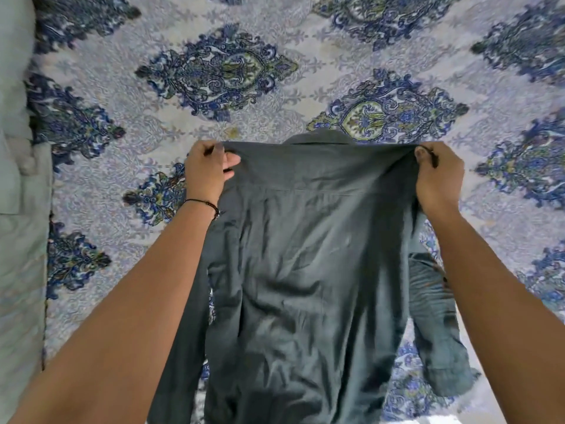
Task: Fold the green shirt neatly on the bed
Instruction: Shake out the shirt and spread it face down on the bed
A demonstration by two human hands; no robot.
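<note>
The dark green shirt (305, 255) hangs stretched between my two hands above the bed, its back toward me and its collar at the top edge. My left hand (206, 171) grips the left shoulder of the shirt. My right hand (440, 175) pinches the right shoulder. Both sleeves dangle down, the right one (440, 332) hanging loose beside my right forearm. The shirt's lower part runs out of view at the bottom.
The bed is covered with a pale sheet (275, 56) printed with blue and green ornamental medallions. A light grey-green pillow or folded blanket (18, 209) lies along the left edge.
</note>
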